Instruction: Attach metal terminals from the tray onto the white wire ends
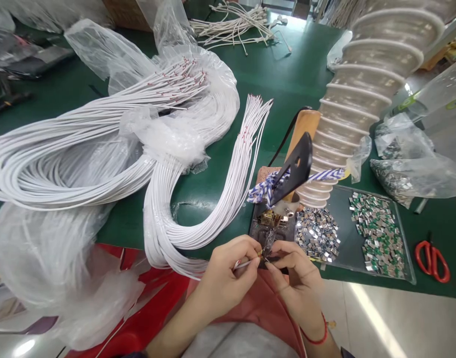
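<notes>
My left hand (pixel 224 278) pinches the end of a thin white wire (pixel 245 265), with its tip near a small metal terminal (pixel 266 254). My right hand (pixel 297 283), with a red cord around its wrist, holds a small dark-and-metal item at the wire tip, which my fingers partly hide. Just beyond my hands stands a dark fixture with brass parts (pixel 272 223). A long bundle of white wires (pixel 228 189) with red-marked ends curves across the green table mat (pixel 213 64) to the left of my hands.
A clear tray (pixel 399 238) holds several metal clips in two heaps. Clear bags of clips, red-handled scissors (pixel 432 261), a ribbed plastic duct (pixel 362 104), a wooden handle, white wire coils in plastic sheeting and a further cable bunch lie around.
</notes>
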`<move>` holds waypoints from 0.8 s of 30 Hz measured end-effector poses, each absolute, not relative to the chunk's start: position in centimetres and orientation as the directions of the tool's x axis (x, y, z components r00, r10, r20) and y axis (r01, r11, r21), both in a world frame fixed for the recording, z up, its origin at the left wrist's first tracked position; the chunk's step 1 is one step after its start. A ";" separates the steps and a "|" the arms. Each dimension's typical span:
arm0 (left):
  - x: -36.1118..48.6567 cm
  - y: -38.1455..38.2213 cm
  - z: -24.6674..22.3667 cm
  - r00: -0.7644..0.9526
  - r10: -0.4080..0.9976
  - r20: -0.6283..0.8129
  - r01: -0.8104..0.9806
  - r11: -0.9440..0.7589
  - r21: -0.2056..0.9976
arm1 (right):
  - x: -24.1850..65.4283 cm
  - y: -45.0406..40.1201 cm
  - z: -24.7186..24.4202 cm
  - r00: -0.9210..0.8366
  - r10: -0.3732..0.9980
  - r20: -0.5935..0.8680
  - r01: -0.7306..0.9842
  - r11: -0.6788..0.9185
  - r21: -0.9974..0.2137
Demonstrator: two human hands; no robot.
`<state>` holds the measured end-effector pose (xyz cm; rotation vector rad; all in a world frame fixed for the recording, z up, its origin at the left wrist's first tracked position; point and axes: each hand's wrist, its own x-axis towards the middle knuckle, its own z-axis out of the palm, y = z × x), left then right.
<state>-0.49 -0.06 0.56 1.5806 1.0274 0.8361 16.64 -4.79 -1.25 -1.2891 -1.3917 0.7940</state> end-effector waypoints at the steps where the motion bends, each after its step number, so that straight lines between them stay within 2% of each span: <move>1: -0.5 0.0 0.5 0.396 0.918 0.001 0.210 -0.092 0.973 | 16.7 -4.7 -1.3 0.104 0.965 0.240 0.283 0.203 -0.937; 6: -0.8 0.2 0.2 0.416 0.908 -0.056 0.242 -0.051 0.969 | 16.6 -4.6 -1.5 0.083 0.970 0.228 0.285 0.196 -0.938; 15: -0.4 0.1 0.8 0.400 0.916 -0.003 0.245 -0.104 0.964 | 16.6 -4.4 -1.3 0.116 0.965 0.235 0.283 0.195 -0.939; 24: -0.7 0.0 0.2 0.396 0.917 -0.050 0.260 -0.060 0.964 | 16.6 -4.7 -1.1 0.073 0.975 0.210 0.322 0.177 -0.930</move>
